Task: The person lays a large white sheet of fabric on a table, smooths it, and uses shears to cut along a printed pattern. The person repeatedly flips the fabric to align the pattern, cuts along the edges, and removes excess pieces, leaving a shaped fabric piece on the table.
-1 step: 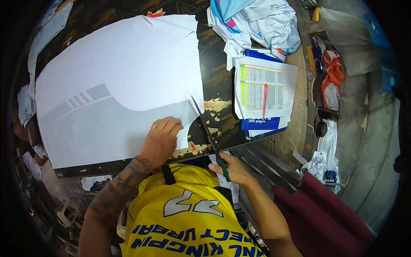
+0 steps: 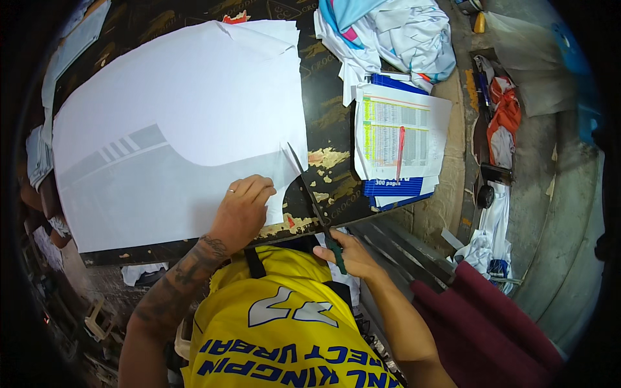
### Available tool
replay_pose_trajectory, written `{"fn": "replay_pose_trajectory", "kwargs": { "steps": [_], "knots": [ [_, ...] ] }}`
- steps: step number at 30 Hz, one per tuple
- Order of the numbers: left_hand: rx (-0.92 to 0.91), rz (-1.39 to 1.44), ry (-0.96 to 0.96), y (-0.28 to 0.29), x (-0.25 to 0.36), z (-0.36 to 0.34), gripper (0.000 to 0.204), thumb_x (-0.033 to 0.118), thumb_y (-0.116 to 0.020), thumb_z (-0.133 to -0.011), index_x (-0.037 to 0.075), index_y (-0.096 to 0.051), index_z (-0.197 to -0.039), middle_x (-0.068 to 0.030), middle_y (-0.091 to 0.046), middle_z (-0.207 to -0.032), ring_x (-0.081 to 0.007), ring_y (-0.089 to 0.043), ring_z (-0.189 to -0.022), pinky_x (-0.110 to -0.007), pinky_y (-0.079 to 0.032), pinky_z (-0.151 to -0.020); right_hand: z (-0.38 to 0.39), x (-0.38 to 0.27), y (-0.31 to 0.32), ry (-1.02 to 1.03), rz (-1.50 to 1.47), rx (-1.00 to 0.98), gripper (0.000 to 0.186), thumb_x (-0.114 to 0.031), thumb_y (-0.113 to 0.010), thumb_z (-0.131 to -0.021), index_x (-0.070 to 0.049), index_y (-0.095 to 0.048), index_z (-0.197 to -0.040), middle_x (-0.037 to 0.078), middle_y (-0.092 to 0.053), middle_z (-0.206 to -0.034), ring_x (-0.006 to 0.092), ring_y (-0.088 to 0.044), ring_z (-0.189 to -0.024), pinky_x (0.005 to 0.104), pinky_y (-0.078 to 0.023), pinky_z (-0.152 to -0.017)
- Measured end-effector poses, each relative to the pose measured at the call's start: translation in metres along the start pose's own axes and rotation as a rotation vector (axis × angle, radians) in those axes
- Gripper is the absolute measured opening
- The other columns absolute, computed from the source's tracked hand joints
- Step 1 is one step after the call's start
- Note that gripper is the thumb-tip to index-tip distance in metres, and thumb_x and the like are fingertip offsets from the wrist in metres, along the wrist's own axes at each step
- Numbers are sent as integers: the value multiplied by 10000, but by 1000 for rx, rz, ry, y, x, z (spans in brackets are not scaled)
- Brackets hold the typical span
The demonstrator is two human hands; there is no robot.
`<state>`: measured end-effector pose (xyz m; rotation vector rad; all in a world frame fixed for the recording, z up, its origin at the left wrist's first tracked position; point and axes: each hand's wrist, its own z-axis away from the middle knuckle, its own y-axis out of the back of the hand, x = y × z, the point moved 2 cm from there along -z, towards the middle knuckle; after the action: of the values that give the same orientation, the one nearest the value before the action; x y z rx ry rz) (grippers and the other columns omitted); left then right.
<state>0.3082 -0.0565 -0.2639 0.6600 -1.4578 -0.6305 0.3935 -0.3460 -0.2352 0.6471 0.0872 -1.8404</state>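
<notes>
A large white sheet (image 2: 194, 84), with a grey printed shape and stripes, lies across the dark table; whether it is cloth or paper I cannot tell. My left hand (image 2: 242, 207) rests on its near right part, fingers bent and drawn together at the sheet near the cut edge. My right hand (image 2: 352, 252) is closed round the green handles of a pair of scissors (image 2: 315, 202) at the table's front edge. The long dark blades point away and to the left, their tips at the right side of the sheet, a narrow gap between them.
A worn dark table (image 2: 317, 123) stretches under the sheet. On its right lie a printed list (image 2: 388, 142) with a red pen (image 2: 400, 152) on it, and blue notebooks (image 2: 401, 187) beneath. Crumpled white and blue cloth (image 2: 407, 39) is heaped behind. Maroon cloth (image 2: 479, 323) hangs at lower right.
</notes>
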Motion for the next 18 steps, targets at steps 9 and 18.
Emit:
{"fn": "replay_pose_trajectory", "kwargs": {
  "steps": [9, 18],
  "knots": [
    [20, -24, 10, 0, 2, -4, 396, -33, -695, -844, 30, -646, -1232, -88, -612, -1318, -278, -558, -1345, -445, -444, -1119, -9, -14, -10, 25, -42, 31, 670, -646, -873, -850, -43, -754, -1118, 81, -685, -833, 205, -627, -790, 373, -514, -754],
    [15, 22, 40, -6, 2, 3, 422, -33, -685, -869, 47, -627, -1279, -107, -611, -1350, -337, -550, -1355, -489, -427, -1150, -12, -15, -10, -42, -30, 30, 497, -436, -951, -872, -102, -633, -688, -66, -530, -646, 68, -468, -626, 289, -386, -570]
  ]
}}
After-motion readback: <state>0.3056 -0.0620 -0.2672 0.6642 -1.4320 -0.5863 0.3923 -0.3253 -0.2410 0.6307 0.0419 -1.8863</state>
